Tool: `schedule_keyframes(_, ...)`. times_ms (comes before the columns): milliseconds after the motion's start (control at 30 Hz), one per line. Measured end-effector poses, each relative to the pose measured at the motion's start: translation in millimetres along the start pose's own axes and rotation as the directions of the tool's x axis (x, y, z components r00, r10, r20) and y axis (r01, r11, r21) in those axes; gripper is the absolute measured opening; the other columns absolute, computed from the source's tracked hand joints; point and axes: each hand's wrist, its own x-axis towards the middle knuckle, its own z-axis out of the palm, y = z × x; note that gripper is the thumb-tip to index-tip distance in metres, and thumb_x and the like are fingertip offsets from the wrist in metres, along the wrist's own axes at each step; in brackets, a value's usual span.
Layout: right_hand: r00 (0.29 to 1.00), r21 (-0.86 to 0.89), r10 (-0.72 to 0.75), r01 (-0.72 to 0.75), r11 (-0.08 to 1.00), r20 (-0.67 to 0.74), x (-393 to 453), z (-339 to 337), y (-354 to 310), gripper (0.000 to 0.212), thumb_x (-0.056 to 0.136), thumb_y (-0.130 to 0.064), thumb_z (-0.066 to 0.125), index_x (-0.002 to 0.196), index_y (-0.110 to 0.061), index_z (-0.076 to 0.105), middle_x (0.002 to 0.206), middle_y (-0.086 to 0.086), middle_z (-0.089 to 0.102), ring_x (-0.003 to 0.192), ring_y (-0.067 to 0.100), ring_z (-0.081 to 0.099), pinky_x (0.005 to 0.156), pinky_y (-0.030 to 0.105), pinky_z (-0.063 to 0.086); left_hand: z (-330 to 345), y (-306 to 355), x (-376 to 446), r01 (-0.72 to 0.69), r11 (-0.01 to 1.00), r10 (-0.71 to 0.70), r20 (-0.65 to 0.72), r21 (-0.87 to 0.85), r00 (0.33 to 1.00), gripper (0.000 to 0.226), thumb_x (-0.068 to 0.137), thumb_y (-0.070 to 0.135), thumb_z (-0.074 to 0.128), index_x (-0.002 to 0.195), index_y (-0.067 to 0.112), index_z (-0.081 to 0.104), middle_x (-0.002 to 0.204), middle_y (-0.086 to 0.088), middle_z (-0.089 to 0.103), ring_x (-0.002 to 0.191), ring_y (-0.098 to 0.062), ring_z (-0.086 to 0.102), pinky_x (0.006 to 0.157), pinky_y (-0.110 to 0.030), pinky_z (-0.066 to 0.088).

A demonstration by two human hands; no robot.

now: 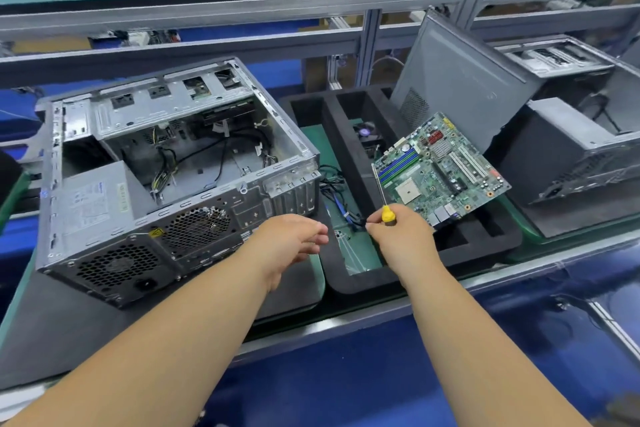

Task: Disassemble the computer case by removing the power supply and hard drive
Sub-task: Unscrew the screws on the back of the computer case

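An open grey computer case (284,135) lies on its side at the left, rear panel toward me. Its power supply (93,198) sits in the near-left corner, with loose cables (166,166) in the emptied bay. A drive (228,113) shows under the far bay. My left hand (294,239) hovers with relaxed fingers just right of the case's rear panel, holding nothing. My right hand (398,236) grips a yellow-handled screwdriver (387,213), shaft pointing up, and the green motherboard (440,170) tilts above the tray right behind it.
A black foam tray (467,243) with compartments sits at centre, holding a cooler fan (367,135) and loose cables (343,204). A grey side panel (460,80) leans at the right against another case (571,149). An aluminium frame rail (207,45) runs behind.
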Motion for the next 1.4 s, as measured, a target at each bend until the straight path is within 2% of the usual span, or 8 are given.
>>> schedule_keyframes(200, 0.997, -0.089, 0.026, -0.019, 0.996, 0.079, 26.5, 17.2, 9.1, 0.011, 0.09, -0.014, 0.06, 0.095, -0.023, 0.064, 0.085, 0.001, 0.063, 0.066, 0.02, 0.052, 0.06, 0.03, 0.042, -11.6, 1.9, 5.2, -0.08, 0.995, 0.081, -0.015, 0.055, 0.997, 0.019, 0.096, 0.021, 0.055, 0.094, 0.02, 0.073, 0.088, 0.006, 0.076, 0.074, -0.004, 0.066, 0.073, -0.021, 0.049)
schedule_keyframes(467, 0.996, 0.066, 0.063, -0.067, 0.996, 0.062, 21.7, 17.0, 10.1, 0.009, 0.088, -0.022, 0.059, 0.093, -0.029, 0.054, 0.085, 0.003, 0.064, 0.063, 0.018, 0.052, 0.057, 0.031, 0.041, -16.3, 4.6, 2.8, -0.223, 0.967, 0.227, -0.017, 0.124, 0.974, 0.018, 0.096, 0.014, 0.056, 0.095, 0.021, 0.072, 0.089, 0.009, 0.076, 0.078, -0.004, 0.067, 0.075, -0.021, 0.047)
schedule_keyframes(700, 1.0, 0.155, -0.025, 0.022, 0.988, 0.017, -8.7, 16.0, -26.1, 0.014, 0.08, -0.029, 0.051, 0.093, -0.026, 0.051, 0.081, 0.008, 0.067, 0.061, 0.016, 0.053, 0.056, 0.033, 0.041, -24.8, 17.3, -18.2, -0.387, 0.913, 0.39, 0.004, 0.126, 0.921, 0.019, 0.095, 0.009, 0.057, 0.092, 0.02, 0.072, 0.088, 0.005, 0.076, 0.075, -0.003, 0.067, 0.066, -0.012, 0.047)
schedule_keyframes(833, 0.994, 0.182, -0.101, 0.092, 0.979, 0.04, -33.3, 24.7, -49.8, 0.008, 0.084, -0.022, 0.054, 0.092, -0.022, 0.051, 0.074, 0.006, 0.065, 0.054, 0.005, 0.055, 0.058, 0.033, 0.043, -42.7, 19.7, -35.8, -0.457, 0.876, 0.461, 0.014, 0.154, 0.887, 0.02, 0.094, 0.009, 0.059, 0.09, 0.024, 0.072, 0.089, 0.005, 0.076, 0.087, -0.012, 0.07, 0.081, -0.023, 0.053)
schedule_keyframes(1100, 0.958, 0.205, -0.209, 0.168, 0.964, 0.197, -85.1, 77.8, -94.3, 0.008, 0.094, -0.016, 0.057, 0.088, -0.021, 0.055, 0.071, 0.004, 0.063, 0.057, 0.013, 0.058, 0.071, 0.048, 0.052, -133.0, 3.9, -75.8, -0.534, 0.766, 0.621, -0.199, 0.358, 0.758, 0.019, 0.093, 0.018, 0.061, 0.089, 0.035, 0.068, 0.087, 0.012, 0.071, 0.083, -0.007, 0.064, 0.072, -0.021, 0.052)
schedule_keyframes(1200, 0.944, 0.207, -0.244, 0.198, 0.958, 0.224, -105.3, 93.1, -101.4, 0.013, 0.097, -0.022, 0.056, 0.089, -0.033, 0.058, 0.077, -0.001, 0.065, 0.055, 0.01, 0.056, 0.067, 0.04, 0.052, -164.0, -3.7, -84.1, -0.52, 0.764, 0.633, -0.284, 0.382, 0.72, 0.022, 0.093, 0.015, 0.059, 0.087, 0.035, 0.067, 0.086, 0.009, 0.07, 0.078, -0.007, 0.061, 0.069, -0.022, 0.05)
schedule_keyframes(1300, 0.943, 0.217, -0.249, 0.201, 0.955, 0.222, -121.3, 101.9, -104.3, 0.019, 0.099, -0.031, 0.053, 0.088, -0.045, 0.058, 0.073, -0.01, 0.065, 0.055, 0.007, 0.054, 0.061, 0.026, 0.048, -184.4, -4.6, -87.9, -0.504, 0.698, 0.688, -0.279, 0.509, 0.67, 0.024, 0.092, 0.011, 0.057, 0.09, 0.034, 0.065, 0.096, 0.015, 0.066, 0.089, 0.006, 0.054, 0.077, -0.007, 0.037)
schedule_keyframes(1400, 0.941, 0.211, -0.244, 0.196, 0.958, 0.233, -131.0, 108.6, -104.6, 0.019, 0.1, -0.033, 0.05, 0.087, -0.046, 0.056, 0.07, -0.011, 0.064, 0.054, 0.006, 0.052, 0.058, 0.025, 0.046, -194.5, -5.2, -89.5, -0.453, 0.634, 0.709, -0.238, 0.627, 0.664, 0.028, 0.093, 0.011, 0.054, 0.101, 0.037, 0.062, 0.108, 0.021, 0.059, 0.105, 0.003, 0.047, 0.09, -0.017, 0.034)
